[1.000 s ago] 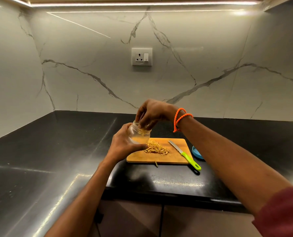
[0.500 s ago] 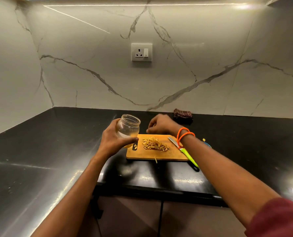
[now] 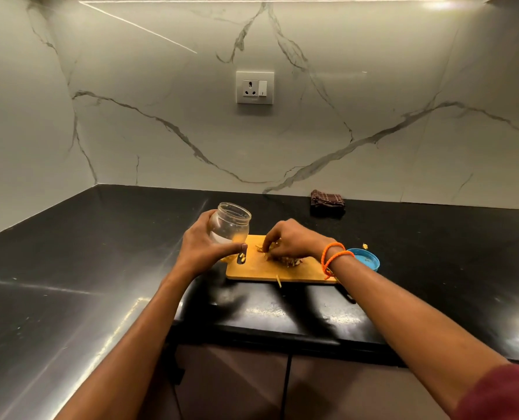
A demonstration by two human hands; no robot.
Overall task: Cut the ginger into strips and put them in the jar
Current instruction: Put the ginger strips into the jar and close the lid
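Observation:
My left hand (image 3: 202, 248) grips a clear glass jar (image 3: 230, 225), tilted with its open mouth toward the right, at the left end of a wooden cutting board (image 3: 253, 269). Some ginger strips lie in the jar's bottom. My right hand (image 3: 293, 242) is down on the board, its fingers curled over the pile of ginger strips (image 3: 284, 259) and gathering them. One stray strip (image 3: 278, 281) hangs over the board's front edge. My right forearm hides the knife.
A blue jar lid (image 3: 367, 258) lies on the black counter (image 3: 100, 237) right of the board. A dark checked cloth (image 3: 327, 200) sits by the marble wall. The counter's front edge runs just in front of the board, with cabinet doors below.
My right hand left the jar's mouth and dropped onto the ginger pile on the board. The left hand moved the jar a little left and tilted it.

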